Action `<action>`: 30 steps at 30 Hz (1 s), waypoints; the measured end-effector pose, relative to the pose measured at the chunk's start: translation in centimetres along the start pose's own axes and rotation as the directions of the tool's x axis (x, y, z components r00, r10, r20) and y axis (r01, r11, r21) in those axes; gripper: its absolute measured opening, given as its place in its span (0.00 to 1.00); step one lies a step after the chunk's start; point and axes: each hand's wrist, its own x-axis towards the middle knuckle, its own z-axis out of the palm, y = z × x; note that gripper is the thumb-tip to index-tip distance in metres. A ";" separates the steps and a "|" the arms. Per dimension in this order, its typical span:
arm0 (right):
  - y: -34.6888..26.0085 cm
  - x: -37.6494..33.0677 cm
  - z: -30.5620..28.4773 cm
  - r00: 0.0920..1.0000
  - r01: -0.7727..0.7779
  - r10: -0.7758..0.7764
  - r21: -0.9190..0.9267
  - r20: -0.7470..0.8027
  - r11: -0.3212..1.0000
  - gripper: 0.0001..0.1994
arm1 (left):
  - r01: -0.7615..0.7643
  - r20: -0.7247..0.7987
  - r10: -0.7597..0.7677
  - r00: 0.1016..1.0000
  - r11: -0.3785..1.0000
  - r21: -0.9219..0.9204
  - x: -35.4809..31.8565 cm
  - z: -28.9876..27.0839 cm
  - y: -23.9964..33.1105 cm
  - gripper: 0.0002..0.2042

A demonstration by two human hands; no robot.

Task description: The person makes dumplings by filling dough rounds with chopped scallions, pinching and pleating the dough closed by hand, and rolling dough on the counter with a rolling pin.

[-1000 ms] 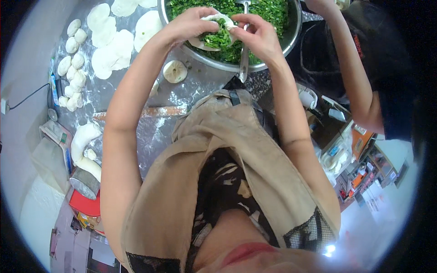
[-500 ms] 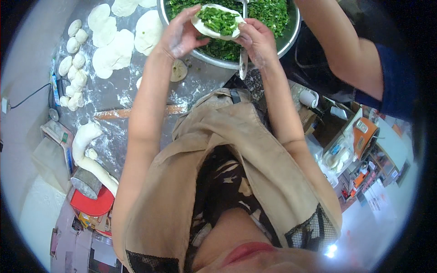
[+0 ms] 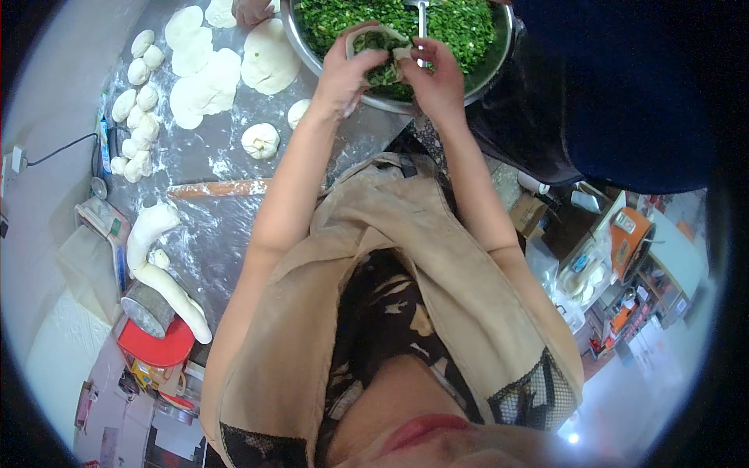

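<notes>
Over the bowl's near side, a dough wrapper (image 3: 364, 33) filled with chopped greens is between my two hands, its edge raised and partly folded. My left hand (image 3: 343, 78) cups its left side, with the thumb across the greens. The fingers of my right hand (image 3: 438, 86) pinch its right edge. Both hands are slightly blurred. Beneath them is a large metal bowl (image 3: 470, 99) of chopped greens (image 3: 460, 43). A metal spoon (image 3: 423, 17) stands in the greens, its lower part hidden near my right hand.
Flattened dough rounds (image 3: 204, 87) lie on the floury table left of the bowl, beside several dough balls (image 3: 140, 121). A closed bun (image 3: 260, 141), a rolling pin (image 3: 218, 189) and a dough rope (image 3: 160, 277) lie nearer. Another person's hand (image 3: 253, 11) reaches in at top left; their dark clothing (image 3: 624, 101) fills the right.
The wrapper, spread flat before, is now gathered up around the greens. My left hand has moved right and lower. The other person's arm has left the upper right; a hand appears at top left.
</notes>
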 end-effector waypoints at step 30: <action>-2.4 1.2 -1.3 0.938 0.344 -0.306 -0.317 0.165 0.884 0.08 | 0.195 0.183 -0.180 0.966 0.979 -0.064 0.4 -1.4 2.7 0.16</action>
